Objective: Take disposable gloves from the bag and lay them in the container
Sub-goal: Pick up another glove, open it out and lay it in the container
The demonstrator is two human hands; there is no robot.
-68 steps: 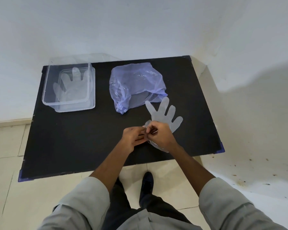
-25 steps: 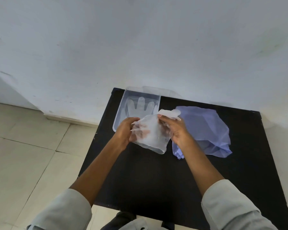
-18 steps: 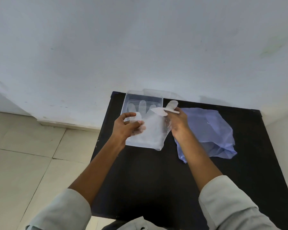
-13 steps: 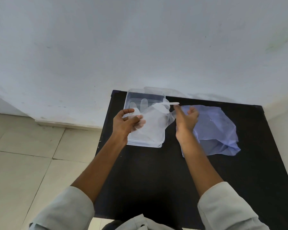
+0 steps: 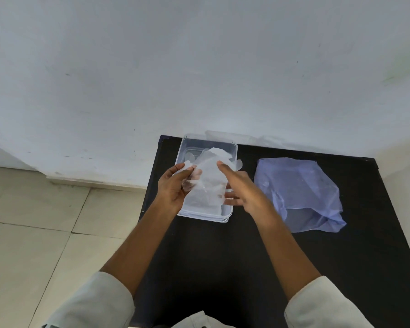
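Note:
A clear plastic container [image 5: 232, 151] stands at the far left corner of the black table [image 5: 223, 261]. Over it hangs a translucent disposable glove [image 5: 207, 183]. My left hand [image 5: 173, 185] pinches the glove's left edge between thumb and fingers. My right hand [image 5: 240, 188] is at the glove's right side with fingers spread; its index finger rests on top of the glove and other fingers reach under its lower edge. Another glove lies in the container, mostly hidden. The pale blue plastic bag [image 5: 298, 192] lies crumpled to the right of the container.
A white wall rises directly behind the table's far edge. Beige floor tiles [image 5: 45, 221] lie to the left of the table. My grey sleeves [image 5: 92, 304] fill the bottom of the view.
The glove came up from the table's near side and was carried left over the container. In the last half second my right hand moved back against the glove's right side.

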